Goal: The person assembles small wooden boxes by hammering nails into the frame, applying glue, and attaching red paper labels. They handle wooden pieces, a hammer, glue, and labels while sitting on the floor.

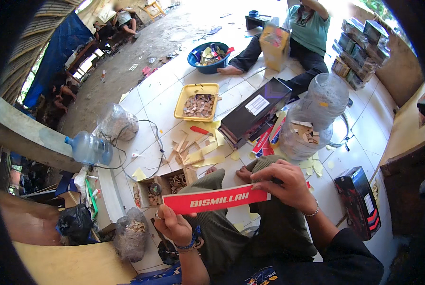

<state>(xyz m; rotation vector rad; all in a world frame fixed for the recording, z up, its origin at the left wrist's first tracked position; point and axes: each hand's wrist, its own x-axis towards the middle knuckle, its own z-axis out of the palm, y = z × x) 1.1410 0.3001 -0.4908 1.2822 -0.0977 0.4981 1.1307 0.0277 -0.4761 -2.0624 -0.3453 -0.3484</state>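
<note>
Holding a red strip [217, 200]
Left hand [175, 228] grips its left end, right hand [284, 183] its right; it seems not yet attached.

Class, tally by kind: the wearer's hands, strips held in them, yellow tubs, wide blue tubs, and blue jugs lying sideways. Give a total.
Hands: 2 (left hand, right hand)
Red strip: 1
Yellow tub: 1
Wide blue tub: 1
Blue jug: 1
Total: 6

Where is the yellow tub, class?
In the head view, the yellow tub is on the floor above centre, nearer than the blue basin, left of the long black box.
</note>
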